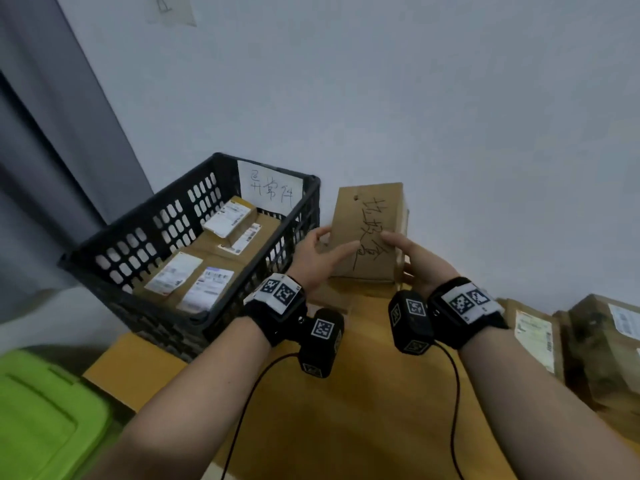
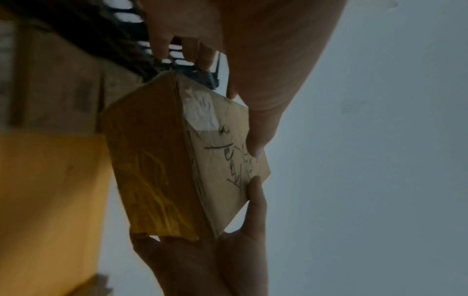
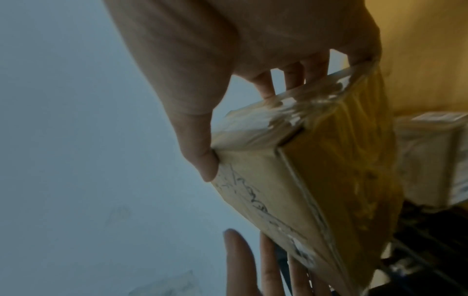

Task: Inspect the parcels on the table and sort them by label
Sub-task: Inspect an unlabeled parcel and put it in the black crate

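Note:
I hold one brown cardboard parcel (image 1: 367,233) upright above the table's far edge, close to the white wall. Black handwritten characters run down the face turned to me. My left hand (image 1: 332,242) grips its left edge, thumb on the front and fingers behind. My right hand (image 1: 398,252) grips the right edge the same way. In the left wrist view the parcel (image 2: 177,160) shows a taped side and my left thumb (image 2: 258,128) pressed on the written face. In the right wrist view my right thumb (image 3: 202,160) pinches the parcel (image 3: 316,180) at a taped corner.
A black slatted crate (image 1: 138,216) with a handwritten paper sign (image 1: 272,188) stands at the left and holds several labelled parcels (image 1: 207,251). More parcels (image 1: 595,341) lie at the right edge of the wooden table (image 1: 363,393). A green lid (image 1: 45,417) sits lower left.

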